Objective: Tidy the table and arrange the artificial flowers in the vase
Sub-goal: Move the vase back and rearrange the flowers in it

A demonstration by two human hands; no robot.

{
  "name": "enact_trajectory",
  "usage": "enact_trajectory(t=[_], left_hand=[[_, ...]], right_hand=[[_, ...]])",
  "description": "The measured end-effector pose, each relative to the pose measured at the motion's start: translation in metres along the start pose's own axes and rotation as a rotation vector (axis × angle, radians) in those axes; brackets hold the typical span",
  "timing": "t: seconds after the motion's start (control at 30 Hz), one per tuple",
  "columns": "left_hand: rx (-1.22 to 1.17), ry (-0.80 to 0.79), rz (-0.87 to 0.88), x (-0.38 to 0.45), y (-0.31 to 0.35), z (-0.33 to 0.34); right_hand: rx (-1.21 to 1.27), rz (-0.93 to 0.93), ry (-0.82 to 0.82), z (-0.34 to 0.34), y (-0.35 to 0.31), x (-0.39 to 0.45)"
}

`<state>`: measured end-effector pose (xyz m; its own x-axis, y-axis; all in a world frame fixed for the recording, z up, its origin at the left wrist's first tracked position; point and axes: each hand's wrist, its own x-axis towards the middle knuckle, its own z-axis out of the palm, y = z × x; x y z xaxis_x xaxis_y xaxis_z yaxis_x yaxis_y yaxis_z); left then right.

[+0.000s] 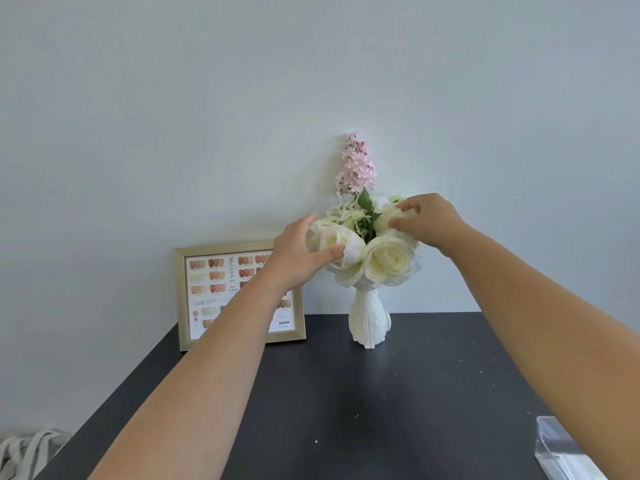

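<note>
A white ribbed vase stands at the back of the black table, against the wall. It holds cream artificial roses, green leaves and a tall pink flower spike. My left hand cups the left rose, thumb and fingers around its bloom. My right hand pinches the upper right rose between thumb and fingers. A third rose faces forward between my hands, untouched.
A gold-framed nail colour chart leans against the wall left of the vase, partly behind my left forearm. A clear plastic box sits at the table's front right. A grey cloth bag lies beyond the table's left edge. Small white specks dot the tabletop.
</note>
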<state>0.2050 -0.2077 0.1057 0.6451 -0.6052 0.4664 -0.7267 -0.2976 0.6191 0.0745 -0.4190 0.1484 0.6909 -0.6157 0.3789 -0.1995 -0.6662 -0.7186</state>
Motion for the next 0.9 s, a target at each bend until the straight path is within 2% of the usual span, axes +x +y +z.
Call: enact_trajectory(t=[0.07,0.2,0.5,0.67,0.83,0.9], left_hand=[[-0.004,-0.069,-0.032,0.000,-0.001,0.003],[0.047,-0.088,0.007,-0.001,0.005,0.010],[0.081,-0.087,0.066,-0.002,0.006,0.008],[0.065,-0.128,0.051,-0.003,-0.003,0.008],[0.031,-0.143,0.013,-0.002,-0.001,0.009],[0.023,-0.151,0.020,-0.003,0.001,0.013]], right_hand=[[0.006,0.003,0.020,0.001,-0.001,0.001],[0.001,0.016,0.033,0.004,-0.001,0.003],[0.010,0.070,-0.187,-0.014,-0.005,0.007],[0.251,0.225,0.066,-0.031,0.000,0.036],[0.106,0.290,-0.122,-0.011,0.011,0.048],[0.120,0.328,-0.199,-0.006,0.011,0.050]])
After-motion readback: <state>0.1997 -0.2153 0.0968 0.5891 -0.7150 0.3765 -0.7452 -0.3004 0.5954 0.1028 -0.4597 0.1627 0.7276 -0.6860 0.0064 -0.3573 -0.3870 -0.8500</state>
